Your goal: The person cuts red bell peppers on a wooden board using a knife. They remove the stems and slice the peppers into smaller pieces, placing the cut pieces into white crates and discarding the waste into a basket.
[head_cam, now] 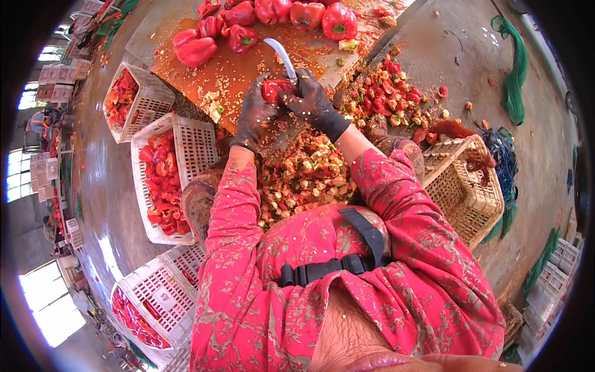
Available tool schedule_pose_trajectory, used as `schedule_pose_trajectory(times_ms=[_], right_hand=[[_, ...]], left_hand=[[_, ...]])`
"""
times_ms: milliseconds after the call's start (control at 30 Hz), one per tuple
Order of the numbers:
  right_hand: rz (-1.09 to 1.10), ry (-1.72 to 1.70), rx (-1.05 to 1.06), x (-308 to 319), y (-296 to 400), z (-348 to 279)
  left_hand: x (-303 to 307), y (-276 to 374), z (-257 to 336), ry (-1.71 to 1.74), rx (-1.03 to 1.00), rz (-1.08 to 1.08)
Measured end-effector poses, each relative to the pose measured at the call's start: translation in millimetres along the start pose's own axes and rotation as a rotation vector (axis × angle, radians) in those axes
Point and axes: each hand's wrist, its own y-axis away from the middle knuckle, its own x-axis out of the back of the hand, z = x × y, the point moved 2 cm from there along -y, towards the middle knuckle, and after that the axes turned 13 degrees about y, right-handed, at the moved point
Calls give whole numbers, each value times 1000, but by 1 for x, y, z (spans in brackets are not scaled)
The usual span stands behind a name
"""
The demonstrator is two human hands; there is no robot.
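Both hands wear dark, soiled gloves and meet over the near edge of a wet, seed-strewn work table (186, 88). My left hand (258, 109) grips a red bell pepper (276, 90) from the left. In my right hand (312, 100) is a knife with a curved blade (282, 56), its tip pointing up and away; the handle is hidden in the fist. The right fingers also lie against the pepper. Whole red bell peppers (272, 11) sit in a group at the table's far side. Below my hands lies a heap of pepper cores and seeds (307, 174).
At left stand white plastic crates (195, 144) of cut red peppers (162, 181). More cores and scraps (386, 95) lie on the floor right of the table. A tipped, dirty crate (465, 195) rests by my right leg. Green netting (515, 74) lies farther right. A person (41, 122) is far left.
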Motion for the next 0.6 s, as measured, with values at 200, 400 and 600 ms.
schedule_pose_trajectory(times_ms=[200, 400, 600], right_hand=[[-42, -42, 5, -4, 2, 4], [155, -225, -131, -4, -10, 24], [242, 296, -57, -10, -17, 11]], left_hand=[[9, -8, -15, 19, -72, -73], [4, 14, 30, 228, 116, -24], [22, 24, 24, 884, 187, 24]])
